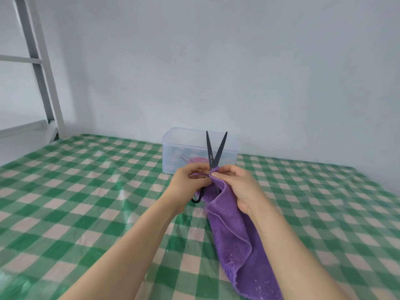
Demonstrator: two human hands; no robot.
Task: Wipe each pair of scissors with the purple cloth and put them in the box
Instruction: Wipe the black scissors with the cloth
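The bench (pixel 86 202), under its green checked cover, carries everything. Across its near part my purple cloth (pixel 233 241) trails down from my hands. The clear box (pixel 173 152) stands at the far edge by the wall, just behind the blades, with something pink already inside; I cannot make out what.

My left hand (pixel 188 187) has its fingers (pixel 195 169) curled round the lower part of the scissors (pixel 213 156), and a black handle loop (pixel 197 199) shows beneath it. My right hand (pixel 240 187) pinches a fold of cloth against the base of the blades. The blades are parted and point up, bare above the fold.

I judge this to be the wiping step. To do it well, I should keep the left grip firm and draw the pinched cloth from pivot to tip along one blade, then the other. I should press on the flat sides rather than the cutting edges, and close the blades before reaching for the box.
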